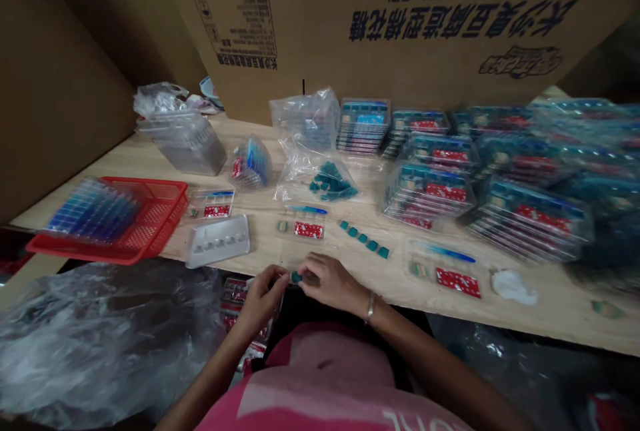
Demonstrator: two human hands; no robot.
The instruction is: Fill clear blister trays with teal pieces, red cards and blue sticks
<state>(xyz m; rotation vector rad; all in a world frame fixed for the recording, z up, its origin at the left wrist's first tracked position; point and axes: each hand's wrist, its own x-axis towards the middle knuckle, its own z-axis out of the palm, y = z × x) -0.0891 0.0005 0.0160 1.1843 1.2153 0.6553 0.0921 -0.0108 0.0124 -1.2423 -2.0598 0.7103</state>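
We are pinching a small teal plastic piece (297,277) between our left hand (261,299) and right hand (333,283), at lower centre, over the pale wooden tabletop (545,314).

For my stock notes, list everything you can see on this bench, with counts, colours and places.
wooden table: one, pale, across the view
red mesh basket: one, red, left end
tray of blue pieces: one, blue, on the basket
moulded tray: one, white, right of the basket
plastic bag: one, clear with teal contents, mid-table
loose teal pieces: five, teal, in a row
open packs: three, clear and red, table front
stacked packs: many, clear, right side
carton: one, brown, behind the table
left hand: one, at the table edge, pinching teal piece
right hand: one, pinching the same piece
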